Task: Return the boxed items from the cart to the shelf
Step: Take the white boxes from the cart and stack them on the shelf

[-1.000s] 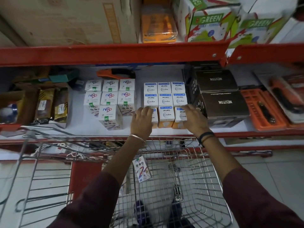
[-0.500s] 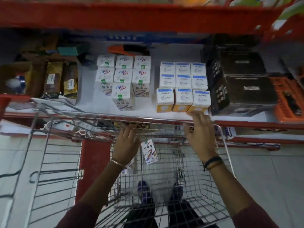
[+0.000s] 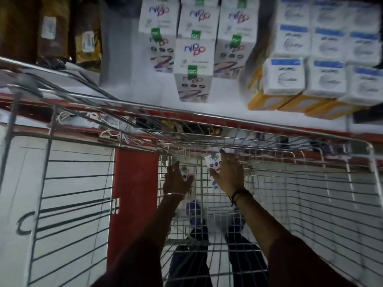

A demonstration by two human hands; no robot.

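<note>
Both my hands are down inside the wire cart [image 3: 269, 123]. My right hand [image 3: 229, 176] grips a white Nippo box [image 3: 213, 162] near the cart's front wall. Just to its left, my left hand [image 3: 176, 180] closes on a second white Nippo box [image 3: 188, 172], mostly hidden by the fingers. Above the cart, the white shelf [image 3: 223, 104] carries a block of matching Nippo boxes [image 3: 193, 56]. To their right stands a block of blue-topped white boxes [image 3: 284, 75] on yellow ones.
Brown packets [image 3: 87, 38] stand at the shelf's left. A red shelf post [image 3: 134, 193] runs down beside the cart's left wall. Loose white wires [image 3: 112, 123] lie on the lower shelf. My legs and shoes [image 3: 194, 212] show through the cart floor.
My hands left the blue-topped boxes on the shelf, dropped over the cart rim and took hold of two Nippo boxes inside. The view has tilted down and closer.
</note>
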